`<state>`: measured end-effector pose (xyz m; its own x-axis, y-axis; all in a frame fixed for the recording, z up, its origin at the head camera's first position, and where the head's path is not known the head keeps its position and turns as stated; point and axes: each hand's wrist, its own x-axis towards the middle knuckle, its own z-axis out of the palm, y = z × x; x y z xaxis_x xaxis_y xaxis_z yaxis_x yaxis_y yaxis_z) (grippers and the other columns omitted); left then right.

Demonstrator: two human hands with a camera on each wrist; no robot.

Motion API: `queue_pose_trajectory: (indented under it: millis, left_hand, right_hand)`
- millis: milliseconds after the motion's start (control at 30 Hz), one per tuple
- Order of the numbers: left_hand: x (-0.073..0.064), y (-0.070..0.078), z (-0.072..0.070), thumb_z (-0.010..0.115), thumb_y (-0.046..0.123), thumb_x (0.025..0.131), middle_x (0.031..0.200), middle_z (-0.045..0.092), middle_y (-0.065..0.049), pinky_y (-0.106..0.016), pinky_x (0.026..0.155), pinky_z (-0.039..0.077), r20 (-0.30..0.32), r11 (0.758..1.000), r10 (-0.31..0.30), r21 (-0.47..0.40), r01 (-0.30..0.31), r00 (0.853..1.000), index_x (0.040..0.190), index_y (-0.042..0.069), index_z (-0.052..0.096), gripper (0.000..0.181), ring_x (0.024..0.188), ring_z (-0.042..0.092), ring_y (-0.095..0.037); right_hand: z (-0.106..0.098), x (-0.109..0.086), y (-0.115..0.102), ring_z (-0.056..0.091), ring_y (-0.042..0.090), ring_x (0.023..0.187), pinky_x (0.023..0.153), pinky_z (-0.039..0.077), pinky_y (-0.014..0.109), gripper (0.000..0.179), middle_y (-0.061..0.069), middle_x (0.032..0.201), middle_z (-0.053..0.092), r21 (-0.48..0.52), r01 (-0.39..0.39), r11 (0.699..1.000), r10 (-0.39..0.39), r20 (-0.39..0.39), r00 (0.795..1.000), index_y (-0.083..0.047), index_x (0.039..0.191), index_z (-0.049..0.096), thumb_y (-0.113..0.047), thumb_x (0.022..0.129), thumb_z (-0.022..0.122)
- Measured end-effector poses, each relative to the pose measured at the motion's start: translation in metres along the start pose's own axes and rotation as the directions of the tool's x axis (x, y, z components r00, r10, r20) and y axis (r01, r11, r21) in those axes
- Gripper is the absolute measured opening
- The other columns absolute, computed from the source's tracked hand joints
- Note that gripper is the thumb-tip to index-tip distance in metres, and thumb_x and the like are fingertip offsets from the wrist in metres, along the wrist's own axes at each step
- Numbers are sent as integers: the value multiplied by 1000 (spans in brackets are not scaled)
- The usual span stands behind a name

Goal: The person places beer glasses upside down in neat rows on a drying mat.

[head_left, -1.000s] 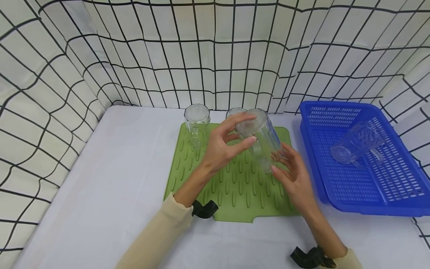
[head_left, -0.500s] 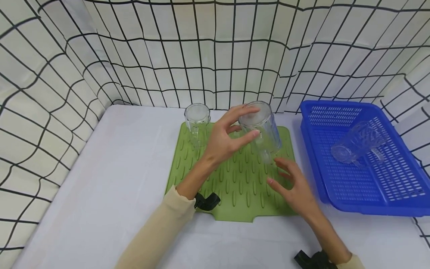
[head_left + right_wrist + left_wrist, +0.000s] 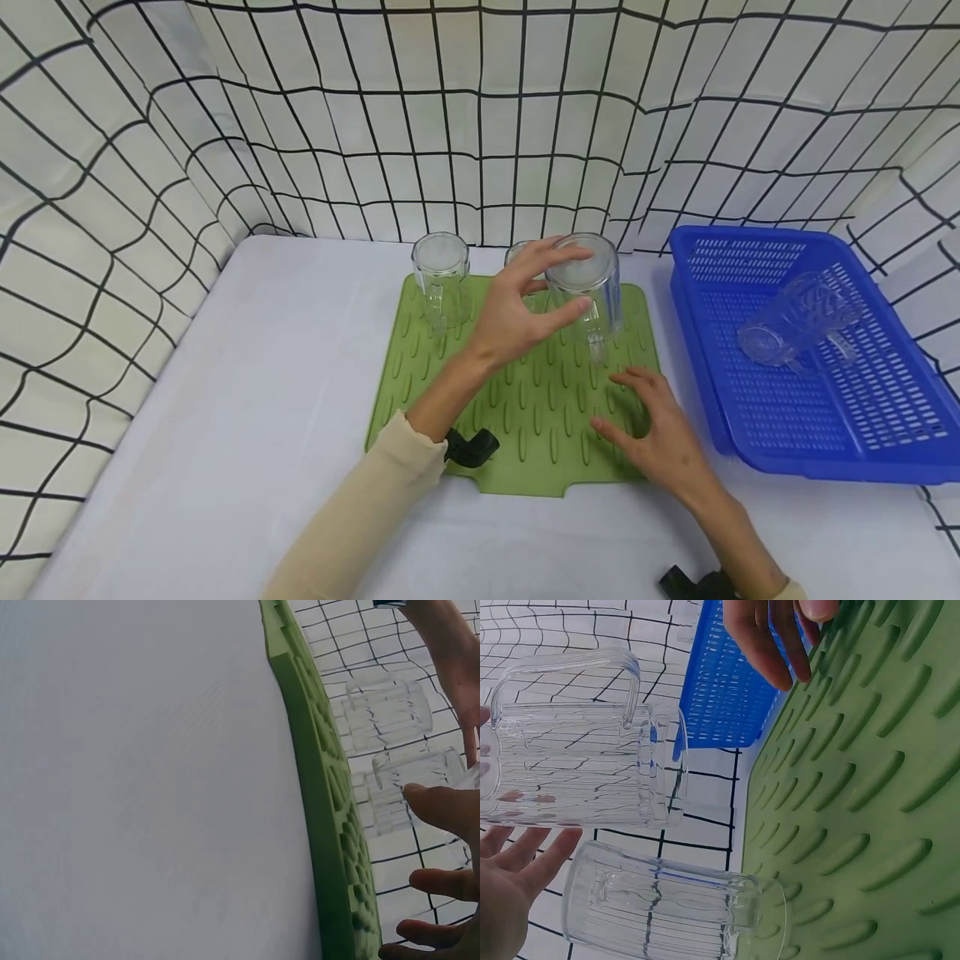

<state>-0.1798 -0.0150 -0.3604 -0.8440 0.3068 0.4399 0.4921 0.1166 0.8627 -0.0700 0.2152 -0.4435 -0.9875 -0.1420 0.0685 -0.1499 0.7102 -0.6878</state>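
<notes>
Gripping upturned mug (image 3: 604, 290), left hand (image 3: 516, 313); right hand (image 3: 663, 432) empty, fingers parted; mug's contact with mat (image 3: 519, 446) unclear.

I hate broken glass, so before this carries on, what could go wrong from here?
The upside-down glass mug might slip: only the left hand holds it, near its base, while the right hand is apart from it.

It could also knock the neighbouring mug, which stands close beside it in the left wrist view.

If it is set down on the green mat, the raised ribs might let it rock.
</notes>
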Motion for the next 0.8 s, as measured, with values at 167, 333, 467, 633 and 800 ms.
queue_pose_trajectory:
  millis: [167,333,467,633,800]
  left_hand:
    - [1,-2,3,80,28,86,159,49,-6,-39,106,56,1,1000,-9,9,9,1000,139,20,66,55,144,49,-22]
    - [1,-3,7,80,27,86,159,50,-5,-40,107,55,6,1000,-19,0,19,1000,139,20,66,55,144,49,-22]
    - [2,-3,11,80,26,87,159,49,-6,-39,107,54,18,1000,-8,2,8,1000,139,19,66,55,144,49,-22]
    - [5,-3,15,79,26,87,159,49,-5,-37,107,54,24,1000,3,8,-3,1000,139,20,66,54,145,48,-20]
    - [8,-4,17,79,27,88,160,48,-5,-34,107,54,37,999,-4,52,2,999,139,21,66,53,147,46,-18]
  right_hand:
    - [-1,-2,3,43,57,142,111,38,77,64,27,159,39,-102,21,995,-22,-8,1000,-9,139,61,-33,86,87]
    - [-1,-4,6,42,57,142,112,35,78,67,27,160,40,-182,44,982,-44,0,999,-12,139,62,-38,83,88]
    - [0,-5,8,44,57,141,106,43,76,73,28,161,39,-205,55,977,-51,27,998,-14,142,61,-43,81,89]
    - [3,-7,12,42,56,141,106,43,75,80,28,161,37,-215,83,973,-72,58,996,-14,143,60,-46,78,91]
    - [6,-9,15,42,57,140,106,42,76,85,28,161,38,-250,105,963,-88,76,993,-14,145,59,-50,75,91]
